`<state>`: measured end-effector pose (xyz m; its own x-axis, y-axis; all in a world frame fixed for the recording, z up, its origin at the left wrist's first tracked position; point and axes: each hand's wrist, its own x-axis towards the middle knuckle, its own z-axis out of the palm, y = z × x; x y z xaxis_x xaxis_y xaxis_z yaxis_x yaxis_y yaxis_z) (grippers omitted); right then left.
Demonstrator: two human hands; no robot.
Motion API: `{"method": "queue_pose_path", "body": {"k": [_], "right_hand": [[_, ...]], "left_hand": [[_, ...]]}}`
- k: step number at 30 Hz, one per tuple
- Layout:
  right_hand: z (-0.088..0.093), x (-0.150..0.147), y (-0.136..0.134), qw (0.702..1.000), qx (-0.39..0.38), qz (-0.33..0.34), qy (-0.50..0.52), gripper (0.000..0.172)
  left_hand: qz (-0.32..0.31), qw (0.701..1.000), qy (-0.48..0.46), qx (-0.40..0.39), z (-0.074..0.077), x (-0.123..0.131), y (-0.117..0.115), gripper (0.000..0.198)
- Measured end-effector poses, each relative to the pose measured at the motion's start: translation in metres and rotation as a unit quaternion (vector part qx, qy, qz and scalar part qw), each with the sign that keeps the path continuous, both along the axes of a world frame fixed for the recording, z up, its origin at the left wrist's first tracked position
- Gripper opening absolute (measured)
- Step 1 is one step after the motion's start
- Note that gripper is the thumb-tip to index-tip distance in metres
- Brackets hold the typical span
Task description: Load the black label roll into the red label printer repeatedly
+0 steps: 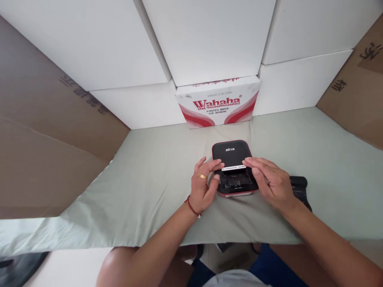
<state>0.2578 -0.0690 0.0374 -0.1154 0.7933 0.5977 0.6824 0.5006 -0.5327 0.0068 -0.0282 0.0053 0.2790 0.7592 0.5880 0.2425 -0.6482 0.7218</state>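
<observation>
A flat black device with rounded corners and a red rim [231, 153] lies on the cloth in front of me. White lettering marks its upper face, and a white printed strip [233, 168] crosses it above a recessed dark slot [237, 179]. My left hand [205, 179], with a ring and a red cord bracelet, rests at the device's left side, fingertips by the strip's left end and thumb apart near the slot. At the right side, my right hand [272, 179] has its fingers stretched toward the strip's right end, thumb below them. Neither hand is lifting the device.
Partly behind my right hand lies a black item [301, 187]. A white and red Wahaha water box [218, 105] stands beyond the device, against large white boxes [209, 40]. Brown cardboard panels [44, 139] flank both sides of the pale green cloth [143, 183].
</observation>
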Motion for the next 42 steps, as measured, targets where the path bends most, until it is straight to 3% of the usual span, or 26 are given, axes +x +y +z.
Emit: {"method": "queue_pose_path", "body": {"k": [2, 5, 9, 13, 16, 20, 28, 33, 36, 39, 42], "right_hand": [[0.001, -0.002, 0.000, 1.000, 0.001, 0.003, 0.018, 0.036], [0.002, -0.006, -0.007, 0.999, 0.019, 0.029, 0.038, 0.038], [-0.003, -0.011, -0.031, 0.996, 0.072, 0.051, 0.008, 0.032], [-0.013, -0.014, -0.048, 0.996, 0.080, 0.027, -0.004, 0.048], [-0.016, -0.017, -0.051, 0.997, 0.073, 0.027, 0.002, 0.056], [-0.018, -0.019, -0.051, 0.997, 0.069, 0.022, 0.005, 0.057], [-0.020, -0.018, -0.051, 0.995, 0.089, 0.033, -0.026, 0.042], [0.013, -0.007, -0.041, 0.998, 0.028, 0.043, -0.022, 0.022], [0.048, -0.002, -0.016, 0.993, -0.098, 0.027, -0.062, 0.034], [0.078, -0.010, 0.019, 0.947, -0.236, -0.004, -0.220, 0.036], [0.091, -0.032, 0.051, 0.881, -0.313, -0.009, -0.354, 0.032]], "left_hand": [[-0.032, 0.998, -0.031, -0.034, -0.003, 0.001, 0.001, 0.043], [-0.068, 0.983, -0.135, -0.100, -0.008, 0.004, 0.005, 0.065], [-0.093, 0.939, -0.252, -0.215, -0.008, 0.015, 0.015, 0.095], [-0.142, 0.887, -0.308, -0.312, -0.007, 0.023, 0.024, 0.103], [-0.169, 0.873, -0.315, -0.333, -0.008, 0.021, 0.028, 0.113], [-0.191, 0.875, -0.291, -0.335, -0.010, 0.013, 0.027, 0.123], [-0.203, 0.873, -0.295, -0.332, -0.019, 0.012, 0.024, 0.122], [-0.195, 0.864, -0.320, -0.338, -0.022, 0.016, 0.027, 0.115], [-0.185, 0.850, -0.346, -0.352, -0.023, 0.018, 0.032, 0.096], [-0.137, 0.842, -0.362, -0.376, -0.025, 0.020, 0.039, 0.073], [-0.112, 0.839, -0.357, -0.395, -0.028, 0.020, 0.044, 0.065]]}}
